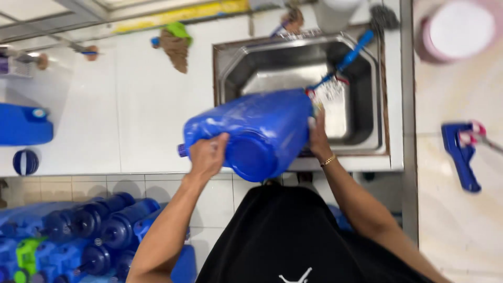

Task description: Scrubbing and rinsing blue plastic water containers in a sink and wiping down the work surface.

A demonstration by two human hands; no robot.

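Jug: blue, tipped on its side over the sink so water drains.
Left hand: grip closed on jug base, steadying.
Right hand: grip holding jug's neck end at sink edge.
Bench: white, carries sink.

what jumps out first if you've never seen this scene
The big blue jug, tipped on its side at the front edge of the steel sink, gripped by the left hand at its base and the right hand near its mouth. Next, water splashing there under a blue hose, then the blue bottles piled lower left.
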